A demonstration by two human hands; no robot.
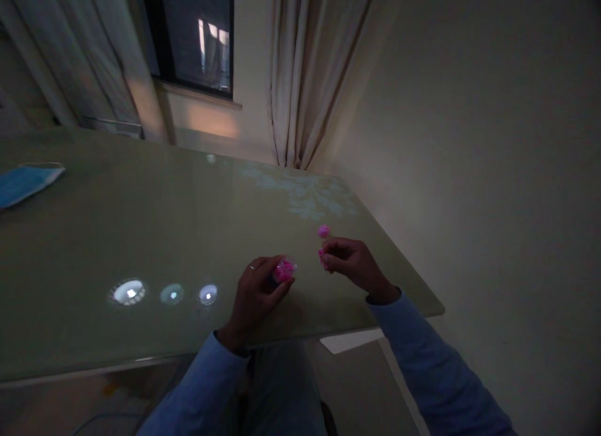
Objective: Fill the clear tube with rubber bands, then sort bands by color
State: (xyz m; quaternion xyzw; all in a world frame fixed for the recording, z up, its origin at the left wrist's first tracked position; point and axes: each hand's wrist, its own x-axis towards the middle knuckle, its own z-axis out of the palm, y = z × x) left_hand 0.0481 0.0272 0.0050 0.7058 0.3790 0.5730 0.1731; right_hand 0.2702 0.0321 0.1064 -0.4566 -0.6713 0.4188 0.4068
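Observation:
My left hand (256,289) is wrapped round a small clear container (285,270) with bright pink pieces inside, its mouth tilted toward the right. Between the thumb and fingers of my right hand (350,260) is a small pink piece (322,255), too small and dim for its kind to be made out. Just beyond that hand, a round pink object (323,231) lies on the glossy table (178,235). The two hands are apart, both above the table near its front right corner.
A blue face mask (28,182) lies at the table's far left. Lamp reflections and a pale leafy pattern (310,195) show on the tabletop. A plain wall (483,173) runs along the right side. Curtains (305,66) and a window (197,35) stand behind the table.

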